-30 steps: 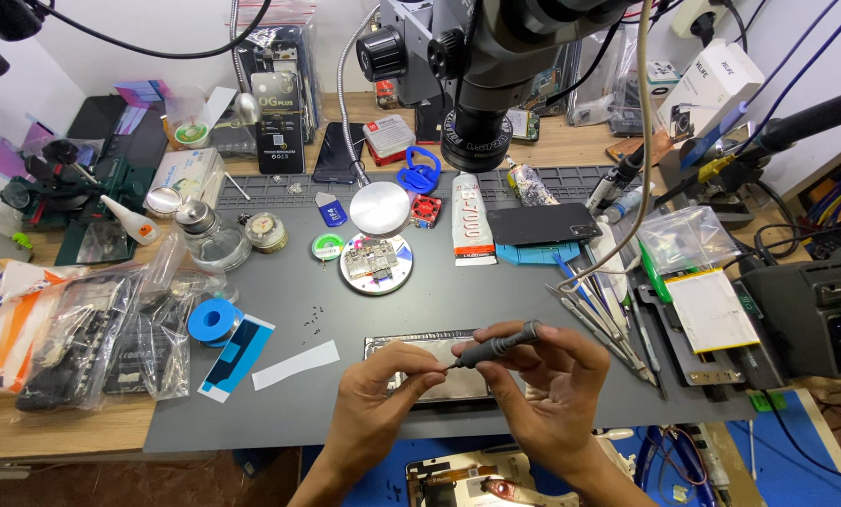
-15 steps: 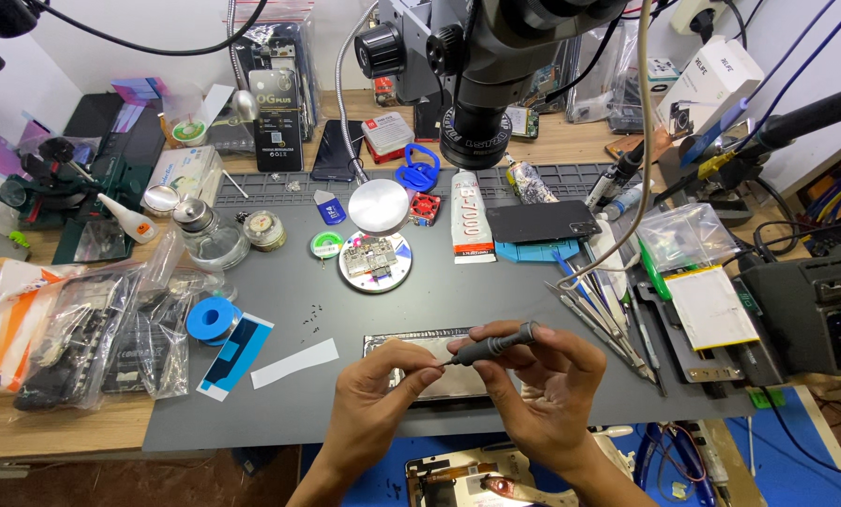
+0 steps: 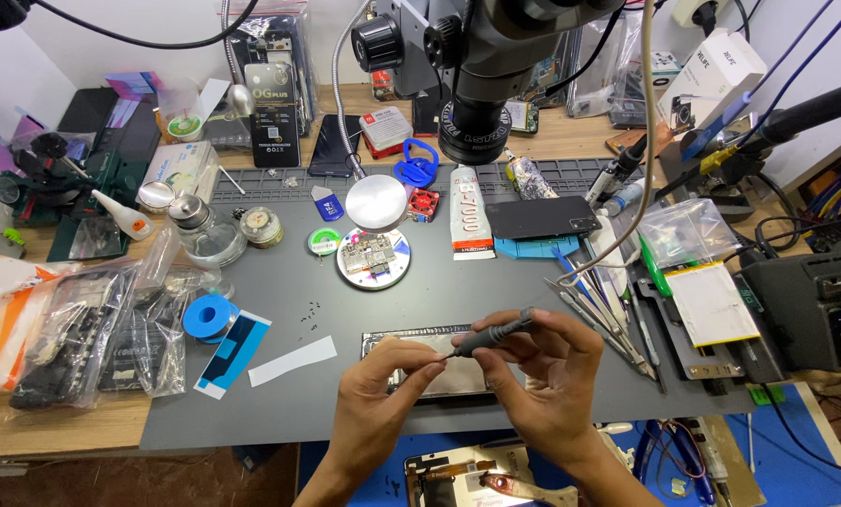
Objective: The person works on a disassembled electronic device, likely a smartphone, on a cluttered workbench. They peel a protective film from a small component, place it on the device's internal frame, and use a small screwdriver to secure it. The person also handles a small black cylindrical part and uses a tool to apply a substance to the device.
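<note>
Left hand [image 3: 375, 402] fingers pinched together, right hand [image 3: 539, 368] curled in a pen-like grip, fingertips nearly meeting, forearms angled inward

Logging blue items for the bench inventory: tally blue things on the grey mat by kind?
Blue round tape roll: 1
Blue ring-handled suction cup: 1
Small blue card-shaped tool: 1
Light blue flat plastic pry tool: 1
Total: 4

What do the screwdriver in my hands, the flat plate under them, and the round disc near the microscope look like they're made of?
Screwdriver: dark grey matte handle, probably metal or hard plastic; the look leaves it open. Flat plate: bright, reflective silver surface, likely sheet metal, perhaps a phone frame. Round disc: smooth brushed silver sheen, apparently metal. The right hand grips the screwdriver; the left hand pinches at its tip.
</note>
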